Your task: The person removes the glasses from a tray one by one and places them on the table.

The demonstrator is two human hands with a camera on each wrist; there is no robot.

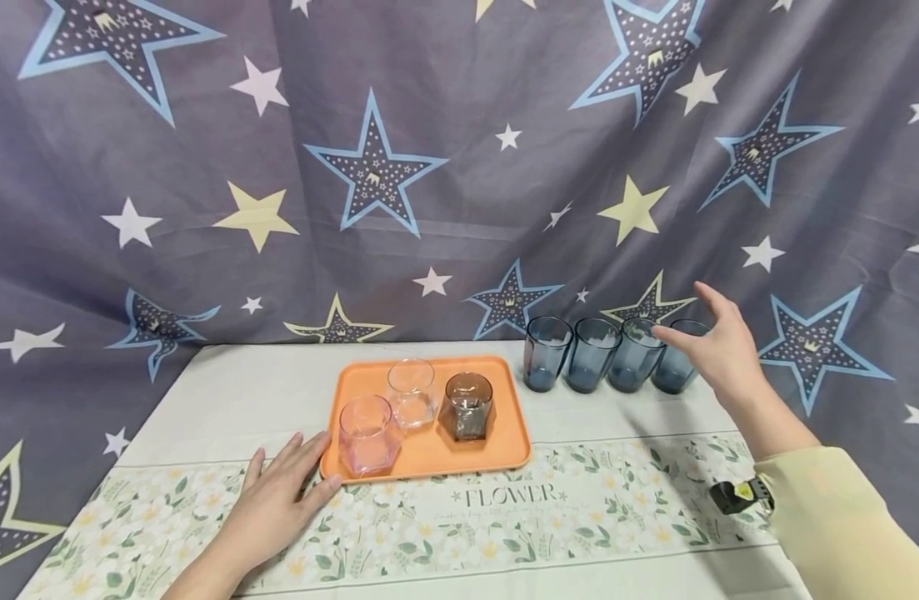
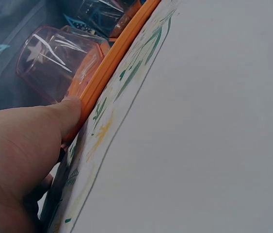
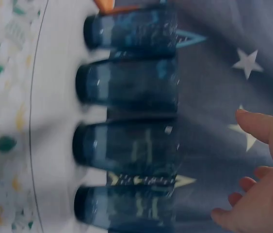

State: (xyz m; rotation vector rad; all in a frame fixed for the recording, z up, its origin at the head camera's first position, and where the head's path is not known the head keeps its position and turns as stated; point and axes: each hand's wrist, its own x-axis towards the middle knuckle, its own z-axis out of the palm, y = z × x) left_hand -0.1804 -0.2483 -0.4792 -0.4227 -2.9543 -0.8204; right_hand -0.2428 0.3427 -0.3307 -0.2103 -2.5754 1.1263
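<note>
My right hand (image 1: 721, 354) hovers with thumb and fingers spread near the rim of the rightmost blue glass (image 1: 677, 367). The right wrist view shows the fingers apart from the row of blue glasses (image 3: 126, 145). My left hand (image 1: 282, 496) lies at the left front corner of an orange tray (image 1: 459, 465), its fingers relaxed. In the left wrist view the thumb (image 2: 71, 109) touches the tray's rim; the other fingers are mostly hidden. A pink glass (image 1: 369, 437), a clear glass (image 1: 412, 392) and a dark brown glass (image 1: 470, 408) stand upright on the tray.
The blue glasses stand upright in a close row right of the tray, at the table's back edge. A floral runner (image 1: 579, 508) crosses the white tablecloth (image 1: 227, 383). Behind hangs a star-patterned curtain (image 1: 444, 217).
</note>
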